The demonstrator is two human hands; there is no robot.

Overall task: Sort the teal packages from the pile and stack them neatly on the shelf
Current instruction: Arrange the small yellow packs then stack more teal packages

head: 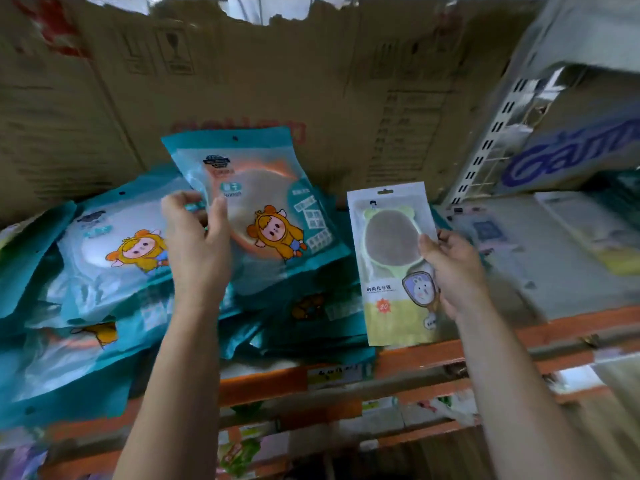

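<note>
My left hand point(195, 242) pinches the lower left edge of a teal package point(263, 199) printed with a cartoon child in an orange hood, lifted and tilted above the pile. Under it lies a heap of several similar teal packages point(104, 271) spread over the orange shelf point(422, 358). My right hand point(450, 268) grips the right edge of a white and pale green package point(388, 261) with a round mirror inside, held upright to the right of the pile.
A brown cardboard sheet point(242, 81) stands behind the pile as a back wall. A slotted white upright point(491, 140) separates the right bay, where grey-white packages point(554, 251) and a box with blue lettering point(571, 150) sit. Lower shelves hold more goods point(242, 448).
</note>
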